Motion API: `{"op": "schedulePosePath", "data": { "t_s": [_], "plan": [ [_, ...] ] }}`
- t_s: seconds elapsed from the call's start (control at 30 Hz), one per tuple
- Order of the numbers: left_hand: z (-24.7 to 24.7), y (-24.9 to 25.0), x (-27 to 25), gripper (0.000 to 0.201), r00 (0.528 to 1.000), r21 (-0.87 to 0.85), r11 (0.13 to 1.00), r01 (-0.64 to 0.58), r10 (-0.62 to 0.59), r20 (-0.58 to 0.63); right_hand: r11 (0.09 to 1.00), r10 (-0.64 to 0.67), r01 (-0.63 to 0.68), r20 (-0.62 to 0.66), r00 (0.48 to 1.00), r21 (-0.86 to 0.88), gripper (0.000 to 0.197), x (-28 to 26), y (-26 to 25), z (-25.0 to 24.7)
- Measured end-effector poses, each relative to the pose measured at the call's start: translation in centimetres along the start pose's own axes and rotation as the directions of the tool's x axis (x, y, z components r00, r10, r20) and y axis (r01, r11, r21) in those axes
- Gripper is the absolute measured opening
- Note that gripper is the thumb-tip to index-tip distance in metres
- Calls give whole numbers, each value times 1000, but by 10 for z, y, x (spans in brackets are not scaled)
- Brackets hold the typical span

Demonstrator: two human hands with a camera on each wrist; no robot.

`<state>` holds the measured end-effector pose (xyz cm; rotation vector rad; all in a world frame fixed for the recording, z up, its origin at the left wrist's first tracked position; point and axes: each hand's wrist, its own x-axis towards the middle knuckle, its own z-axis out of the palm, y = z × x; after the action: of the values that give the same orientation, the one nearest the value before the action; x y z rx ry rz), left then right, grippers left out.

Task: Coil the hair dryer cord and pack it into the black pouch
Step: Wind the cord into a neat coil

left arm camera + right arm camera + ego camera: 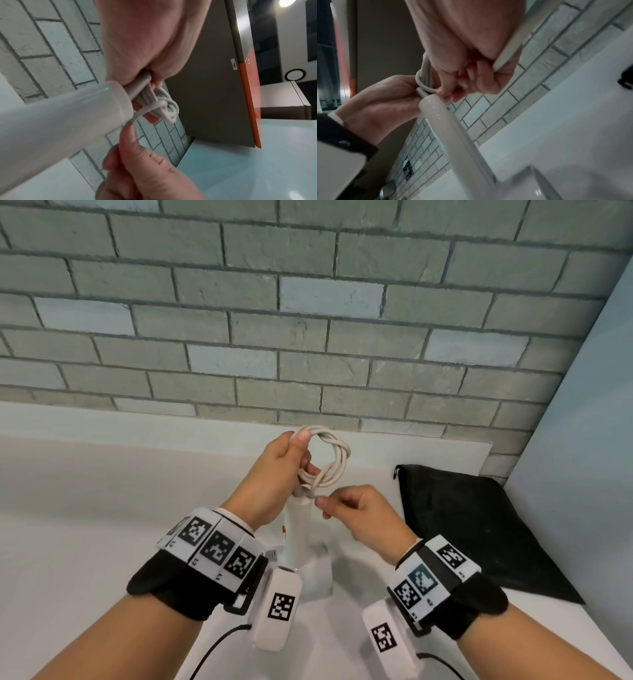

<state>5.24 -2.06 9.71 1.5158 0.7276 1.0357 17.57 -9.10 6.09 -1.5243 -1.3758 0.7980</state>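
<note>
Cord (pixel 329 460) coil in left hand (pixel 274 474), above table (pixel 102 508)

— Where's the cord?

— The off-white rubbery hair dryer cord (pixel 327 458) is wound into a round coil of several loops, held up above the table, with one strand crossing over the bundle at its lower edge, just above the handle's end.

— And the dryer?

— The white, glossy plastic hair dryer (pixel 301 542) stands handle-up under the coil, its body low near the table.

— The pouch?

— The black fabric drawstring pouch (pixel 479 529) lies flat on the table, off to the right, apart from the dryer.
</note>
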Motion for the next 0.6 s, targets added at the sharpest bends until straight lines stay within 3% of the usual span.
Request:
{"op": "schedulePosePath", "data": {
  "t_s": [0.07, 0.13, 0.17, 0.27, 0.37, 0.47, 0.5, 0.53, 0.6],
  "plan": [
    [0, 1, 0, 35, 998, -11, 1000, 26, -26, 54, 998, -46, 50, -107, 993, 36, 21, 6, 0, -5],
    [1, 4, -2, 31, 990, 22, 998, 58, -60, 125, 988, -56, 75, -134, 989, 136, 13, 7, -5, -6],
    [1, 6, -4, 27, 982, 43, 996, 78, -85, 170, 979, -59, 80, -114, 992, 189, 9, 7, -8, -6],
    [0, 12, -5, 25, 952, 133, 987, 89, -123, 279, 951, -52, 59, -29, 998, 303, 25, 6, -14, -7],
    [-2, 18, -8, 25, 952, 205, 976, 68, -125, 280, 909, 2, -29, 66, 998, 416, 25, 6, -18, -11],
    [-1, 17, -10, 26, 956, 315, 949, -20, -73, 283, 809, 17, -128, 194, 981, 573, 50, 8, -19, -20],
    [-1, 17, -11, 25, 959, 329, 943, -40, -56, 279, 832, -19, -98, 205, 979, 545, 57, 9, -19, -24],
    [0, 16, -11, 24, 962, 335, 941, -56, -40, 270, 878, -63, -45, 209, 976, 476, 53, 9, -19, -26],
    [1, 15, -11, 22, 969, 348, 935, -71, -18, 247, 928, -135, 56, 194, 972, 367, 22, 6, -21, -28]
  ]
}}
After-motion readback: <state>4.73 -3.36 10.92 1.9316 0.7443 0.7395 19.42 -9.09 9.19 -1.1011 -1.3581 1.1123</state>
